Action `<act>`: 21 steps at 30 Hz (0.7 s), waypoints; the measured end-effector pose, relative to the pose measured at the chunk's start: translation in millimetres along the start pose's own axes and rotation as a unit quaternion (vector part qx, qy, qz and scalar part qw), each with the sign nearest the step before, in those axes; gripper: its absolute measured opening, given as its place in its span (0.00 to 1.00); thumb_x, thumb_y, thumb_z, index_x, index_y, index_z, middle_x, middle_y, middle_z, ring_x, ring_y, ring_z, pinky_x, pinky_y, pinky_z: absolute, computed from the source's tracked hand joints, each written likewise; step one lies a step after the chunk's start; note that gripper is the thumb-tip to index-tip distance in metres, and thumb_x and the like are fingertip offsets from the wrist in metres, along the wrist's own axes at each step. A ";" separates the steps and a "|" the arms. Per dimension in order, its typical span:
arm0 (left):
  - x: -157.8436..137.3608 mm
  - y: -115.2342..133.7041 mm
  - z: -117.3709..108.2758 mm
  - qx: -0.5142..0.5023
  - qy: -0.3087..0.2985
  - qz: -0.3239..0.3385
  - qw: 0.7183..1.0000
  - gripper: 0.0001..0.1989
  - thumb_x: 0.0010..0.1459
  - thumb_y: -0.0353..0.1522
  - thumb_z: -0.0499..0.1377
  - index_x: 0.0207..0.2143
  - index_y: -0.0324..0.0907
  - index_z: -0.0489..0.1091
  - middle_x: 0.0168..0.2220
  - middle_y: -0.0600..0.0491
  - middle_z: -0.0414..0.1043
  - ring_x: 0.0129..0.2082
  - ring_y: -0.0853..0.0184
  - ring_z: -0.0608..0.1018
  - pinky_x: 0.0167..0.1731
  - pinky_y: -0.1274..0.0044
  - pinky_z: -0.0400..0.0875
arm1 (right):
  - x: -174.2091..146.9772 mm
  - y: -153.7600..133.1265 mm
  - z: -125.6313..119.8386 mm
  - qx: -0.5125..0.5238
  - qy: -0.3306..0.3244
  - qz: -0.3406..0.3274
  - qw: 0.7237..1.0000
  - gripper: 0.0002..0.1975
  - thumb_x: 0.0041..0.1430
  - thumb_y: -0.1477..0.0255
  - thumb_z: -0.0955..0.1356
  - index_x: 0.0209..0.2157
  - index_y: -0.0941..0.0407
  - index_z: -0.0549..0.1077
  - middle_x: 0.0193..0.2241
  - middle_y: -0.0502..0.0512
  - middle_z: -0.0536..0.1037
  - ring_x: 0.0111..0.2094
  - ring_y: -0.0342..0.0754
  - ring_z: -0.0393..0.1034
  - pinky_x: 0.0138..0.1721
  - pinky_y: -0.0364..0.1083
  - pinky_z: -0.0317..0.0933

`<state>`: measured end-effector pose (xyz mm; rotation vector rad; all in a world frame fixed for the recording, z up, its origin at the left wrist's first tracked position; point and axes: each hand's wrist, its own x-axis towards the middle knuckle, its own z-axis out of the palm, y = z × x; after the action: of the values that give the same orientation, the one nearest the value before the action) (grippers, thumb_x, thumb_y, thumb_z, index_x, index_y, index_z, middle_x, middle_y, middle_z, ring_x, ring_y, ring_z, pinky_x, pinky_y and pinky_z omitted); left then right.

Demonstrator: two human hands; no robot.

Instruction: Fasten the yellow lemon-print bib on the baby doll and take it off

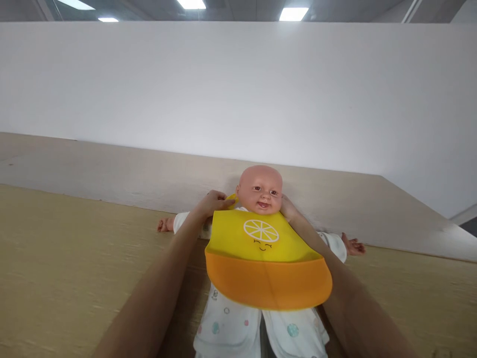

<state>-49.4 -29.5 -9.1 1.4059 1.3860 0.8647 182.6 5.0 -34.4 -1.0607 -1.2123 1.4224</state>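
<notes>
Forearms reach far across tan mat (55,268) toward doll (260,191) lying face-up. Yellow-orange bib (266,258) spread over chest, pocket end nearest. Left hand (214,203) pinching bib strap beside neck, likely holding it in place. Right hand (288,208) tucked behind doll's head; finger state impossible to tell. Doll's feet cut off at near edge.

Place: an office-like or lab-style indoor workroom, not a home.
Ceiling: flat recessed light panels (293,13) set in a grey grid.
Wall: a plain white partition (238,89), bare and unbroken.
Surface: a wide tan worktop (55,258) of wood-grain board, with a paler raised board (112,174) behind it.
</notes>
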 end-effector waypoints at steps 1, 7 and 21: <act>0.9 -0.4 -0.3 0.033 0.012 0.002 0.999 0.23 0.41 0.44 0.66 0.13 0.41 0.58 0.13 0.59 0.56 0.14 0.75 0.59 0.16 0.79 0.47 | -0.7 -0.1 1.0 0.014 -0.006 0.009 1.000 0.15 0.44 0.59 0.70 0.29 0.55 0.76 0.27 0.55 0.79 0.37 0.57 0.73 0.38 0.51 0.66; 0.3 0.5 -3.7 0.082 0.024 0.023 0.996 0.26 0.38 0.46 0.67 0.11 0.42 0.54 0.12 0.61 0.50 0.15 0.76 0.56 0.16 0.79 0.44 | -2.6 -1.5 2.8 0.068 -0.036 0.044 0.996 0.16 0.42 0.59 0.70 0.32 0.55 0.76 0.27 0.55 0.80 0.37 0.57 0.74 0.37 0.51 0.67; 1.6 3.4 -14.3 0.082 0.012 0.091 0.992 0.23 0.44 0.44 0.64 0.11 0.40 0.60 0.13 0.59 0.52 0.16 0.76 0.55 0.18 0.78 0.43 | -1.6 -2.3 3.0 0.105 -0.031 0.087 0.990 0.15 0.41 0.61 0.71 0.31 0.55 0.75 0.27 0.55 0.80 0.37 0.56 0.74 0.38 0.51 0.67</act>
<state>-61.6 -25.6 -1.8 1.6738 1.3877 0.9029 180.2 3.1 -31.8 -1.0018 -1.0058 1.6885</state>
